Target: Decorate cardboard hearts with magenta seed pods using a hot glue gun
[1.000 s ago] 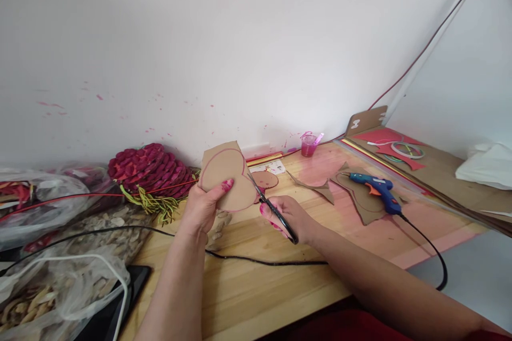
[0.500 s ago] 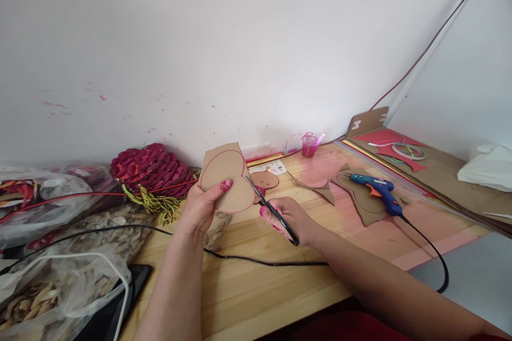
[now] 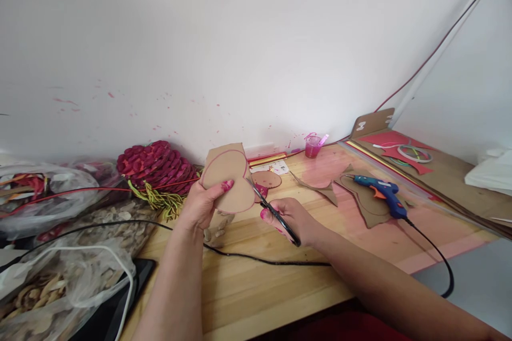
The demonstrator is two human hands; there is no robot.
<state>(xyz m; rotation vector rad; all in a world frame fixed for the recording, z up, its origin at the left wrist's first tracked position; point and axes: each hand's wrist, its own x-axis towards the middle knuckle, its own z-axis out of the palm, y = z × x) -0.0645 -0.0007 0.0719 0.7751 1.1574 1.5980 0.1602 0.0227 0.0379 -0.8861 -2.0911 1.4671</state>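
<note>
My left hand grips a piece of brown cardboard with the thumb on its front face. A rounded, heart-like outline is drawn on it in pinkish red. My right hand is closed round the handles of black scissors. The blades point up and left and meet the cardboard's right edge, near the notch of the outline. Pink stains show on both thumbs. Behind the scissors lies another cardboard shape with a reddish outline, partly covered with dark pink.
A blue glue gun rests on a cardboard offcut at right. Behind stands a cup of pink liquid. Left are a magenta petalled piece and plastic bags. A black cable crosses the wooden table.
The view has shifted slightly, so the surroundings sit a little further right. Both hands keep their hold, and the scissors remain at the cardboard's right edge.
</note>
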